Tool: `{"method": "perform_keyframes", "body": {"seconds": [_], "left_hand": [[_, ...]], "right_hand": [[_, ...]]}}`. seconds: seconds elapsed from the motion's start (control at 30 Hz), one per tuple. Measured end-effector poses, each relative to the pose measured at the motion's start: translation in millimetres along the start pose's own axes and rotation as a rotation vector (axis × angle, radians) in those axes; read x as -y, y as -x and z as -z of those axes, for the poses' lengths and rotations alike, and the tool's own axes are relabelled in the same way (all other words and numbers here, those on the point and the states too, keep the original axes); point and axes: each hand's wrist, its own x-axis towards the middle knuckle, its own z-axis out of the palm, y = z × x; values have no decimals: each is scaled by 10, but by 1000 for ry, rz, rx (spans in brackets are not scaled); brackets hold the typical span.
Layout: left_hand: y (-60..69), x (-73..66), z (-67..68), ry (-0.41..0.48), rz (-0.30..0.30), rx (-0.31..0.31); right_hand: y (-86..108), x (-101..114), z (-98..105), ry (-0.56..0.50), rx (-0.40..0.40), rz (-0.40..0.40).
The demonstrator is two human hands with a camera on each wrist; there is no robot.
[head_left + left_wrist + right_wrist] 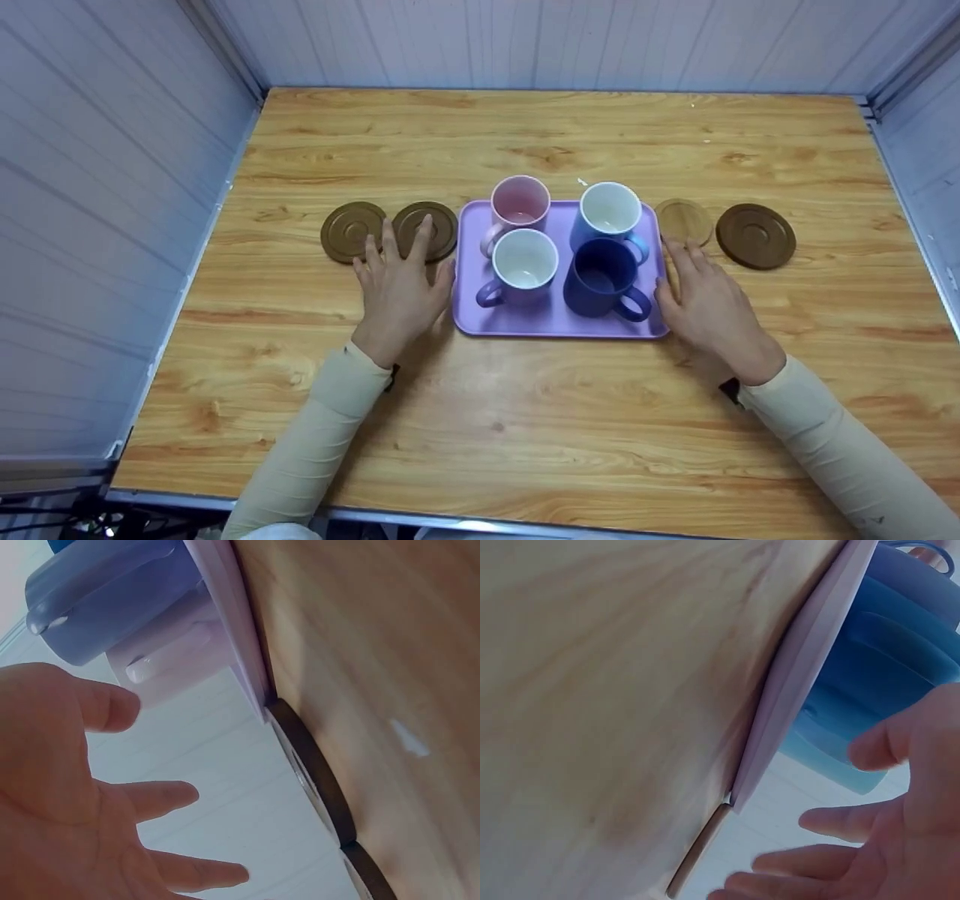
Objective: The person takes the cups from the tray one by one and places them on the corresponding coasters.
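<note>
1. Head: The lilac tray (551, 321) lies flat on the desk (480, 435), its long axis running left to right, roughly along the near edge. On it, the pink mug (521, 201) and purple mug (525, 264) point their handles left and nearer; the light-blue mug (609, 211) and navy mug (592, 291) point theirs right and nearer. The left hand (401, 298) is by the tray's left end and two brown coasters (352, 231); the right hand (709, 306) is by its right end and the pale coaster (684, 216).
2. Left wrist: Straight fingers spread wide, holding nothing.
3. Right wrist: Fingers extended, gripping nothing; whether they touch the tray, I cannot tell.
</note>
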Motion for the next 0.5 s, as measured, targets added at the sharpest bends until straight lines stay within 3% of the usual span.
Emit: {"method": "perform_keyframes", "body": {"seconds": [0.3, 0.5], "left_hand": [[-180, -35, 113, -35, -49, 14], [-339, -56, 129, -53, -52, 91]], "right_hand": [[-71, -40, -54, 1, -136, 126], [-107, -27, -52, 5, -91, 116]]}}
